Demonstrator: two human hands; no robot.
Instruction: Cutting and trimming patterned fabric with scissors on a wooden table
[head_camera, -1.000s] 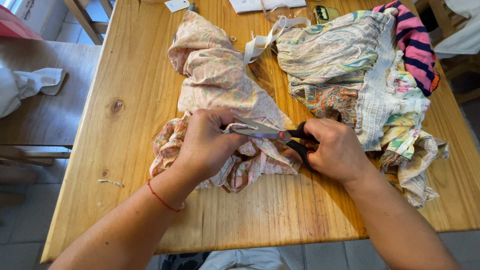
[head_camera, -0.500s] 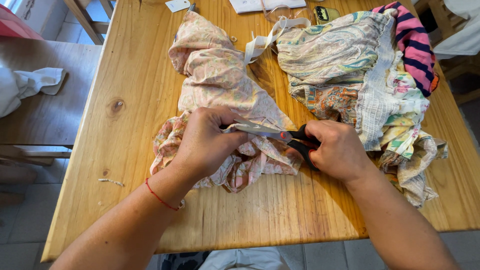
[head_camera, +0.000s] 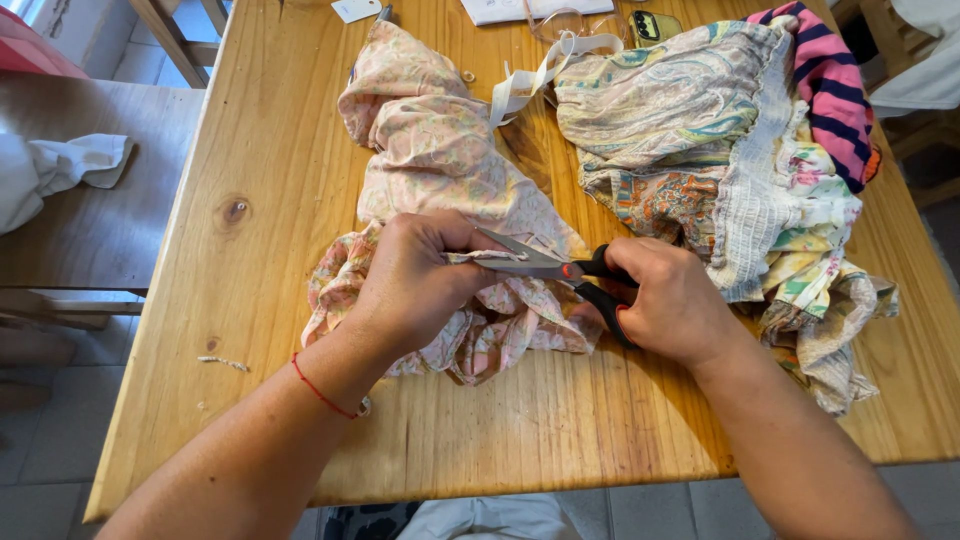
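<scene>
The scissors' (head_camera: 545, 265) blades lie right beside the left hand's (head_camera: 420, 285) fingertips, so a slip could nick a finger or cut the pink floral fabric (head_camera: 450, 190) crookedly. The left hand is closed, pinching a fabric edge on the wooden table (head_camera: 250, 150); the right hand (head_camera: 675, 300) grips the black scissor handles, blades slightly parted.

Showing on the table (head_camera: 260, 150): one pair of scissors (head_camera: 560, 270), two hands, two heaps of cloth, one white ribbon (head_camera: 530, 75).
</scene>
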